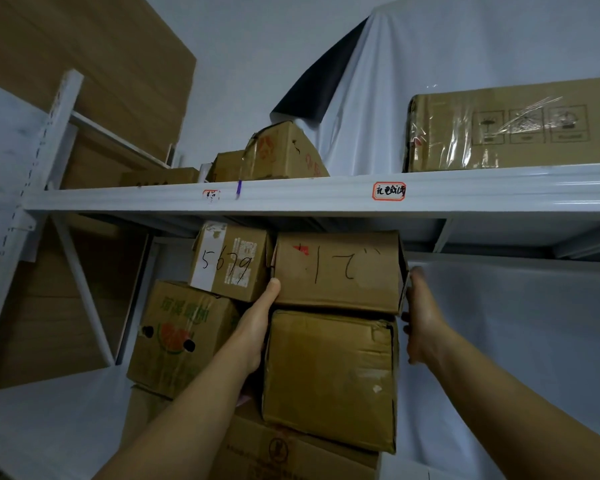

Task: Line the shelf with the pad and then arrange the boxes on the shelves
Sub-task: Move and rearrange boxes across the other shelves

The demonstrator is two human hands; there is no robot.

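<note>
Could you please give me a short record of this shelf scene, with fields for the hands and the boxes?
held box: hand-marked box, on top of the plain box, just under the upper shelf
left hand: on its left side, thumb on front edge
right hand: flat against its right side
neighbours: 5679 box atop watermelon box, to the left
upper shelf: plastic-wrapped box, right
</note>
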